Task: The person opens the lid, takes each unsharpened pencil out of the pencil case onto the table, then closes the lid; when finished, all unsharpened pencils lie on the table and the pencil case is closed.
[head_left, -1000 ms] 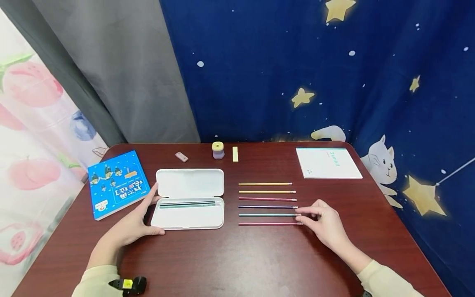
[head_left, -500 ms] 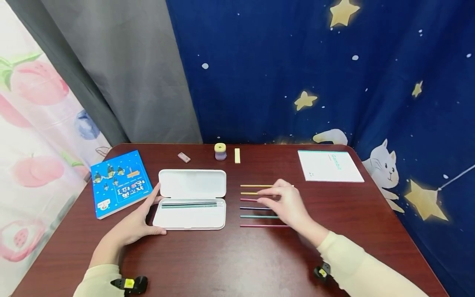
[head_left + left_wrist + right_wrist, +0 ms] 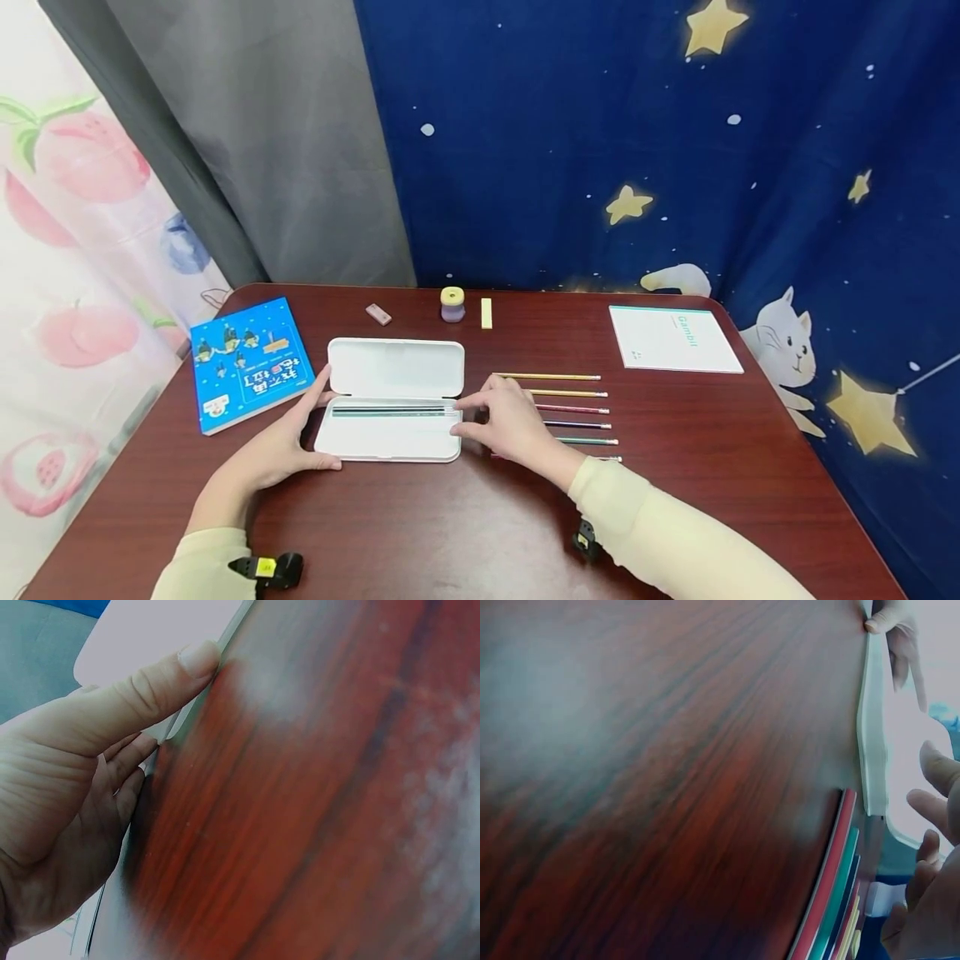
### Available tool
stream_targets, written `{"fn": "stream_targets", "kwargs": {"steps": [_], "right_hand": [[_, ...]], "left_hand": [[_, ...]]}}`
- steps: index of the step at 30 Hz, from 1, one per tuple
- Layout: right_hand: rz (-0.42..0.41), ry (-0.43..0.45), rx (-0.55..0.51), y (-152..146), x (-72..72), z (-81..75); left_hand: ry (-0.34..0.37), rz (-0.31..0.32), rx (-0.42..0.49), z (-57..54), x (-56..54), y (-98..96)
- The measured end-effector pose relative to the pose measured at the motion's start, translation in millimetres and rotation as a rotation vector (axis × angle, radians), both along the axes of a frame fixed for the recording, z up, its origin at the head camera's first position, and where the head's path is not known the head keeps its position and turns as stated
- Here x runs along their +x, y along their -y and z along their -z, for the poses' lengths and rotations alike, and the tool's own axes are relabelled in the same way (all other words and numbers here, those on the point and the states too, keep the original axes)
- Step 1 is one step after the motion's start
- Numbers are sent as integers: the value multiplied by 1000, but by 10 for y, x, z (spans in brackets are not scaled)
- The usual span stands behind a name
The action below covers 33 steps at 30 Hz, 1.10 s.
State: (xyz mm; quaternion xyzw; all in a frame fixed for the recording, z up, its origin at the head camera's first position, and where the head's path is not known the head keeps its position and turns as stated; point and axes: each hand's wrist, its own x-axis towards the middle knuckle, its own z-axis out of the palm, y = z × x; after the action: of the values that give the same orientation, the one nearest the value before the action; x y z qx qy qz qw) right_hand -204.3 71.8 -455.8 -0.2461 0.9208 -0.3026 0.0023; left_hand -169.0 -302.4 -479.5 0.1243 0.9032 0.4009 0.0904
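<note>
A white pencil case (image 3: pixel 390 437) lies with its lid (image 3: pixel 397 367) folded back, and a few dark pencils (image 3: pixel 397 411) rest along its hinge side. My left hand (image 3: pixel 281 454) holds the case's left end, thumb on the front edge and fingers by the hinge. In the left wrist view, that thumb (image 3: pixel 150 694) presses the edge. Over the case's right end is my right hand (image 3: pixel 506 421), thumb and forefinger apart near the pencils' tips. Nothing shows between them in the right wrist view, where the fingers (image 3: pixel 930 806) are spread. Several pencils (image 3: pixel 573 409) lie in a row, partly hidden beneath that hand.
On the left is a blue book (image 3: pixel 251 362); a white notebook (image 3: pixel 667 337) is at the back right. Along the back edge sit a small pinkish block (image 3: pixel 378 314), a yellow-topped sharpener-like item (image 3: pixel 452 304) and a pale yellow strip (image 3: pixel 486 313). Curtains (image 3: pixel 525 150) hang behind the table.
My right hand has moved left from the eraser ends of the pencil row, across the pencils, to the case's right end. My left hand stays on the case.
</note>
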Motion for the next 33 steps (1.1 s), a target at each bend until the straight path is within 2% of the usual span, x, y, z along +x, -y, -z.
{"fn": "stream_targets", "kwargs": {"steps": [4, 8, 22, 33], "right_hand": [[-20, 2, 118, 76, -14, 25], [-14, 27, 181, 103, -14, 47], [10, 2, 201, 214, 22, 61], [85, 8, 212, 349, 31, 81]], "left_hand": [[-2, -2, -6, -1, 1, -4], [-6, 1, -9, -12, -2, -14], [-13, 7, 6, -21, 8, -8], [1, 5, 15, -23, -1, -17]]}}
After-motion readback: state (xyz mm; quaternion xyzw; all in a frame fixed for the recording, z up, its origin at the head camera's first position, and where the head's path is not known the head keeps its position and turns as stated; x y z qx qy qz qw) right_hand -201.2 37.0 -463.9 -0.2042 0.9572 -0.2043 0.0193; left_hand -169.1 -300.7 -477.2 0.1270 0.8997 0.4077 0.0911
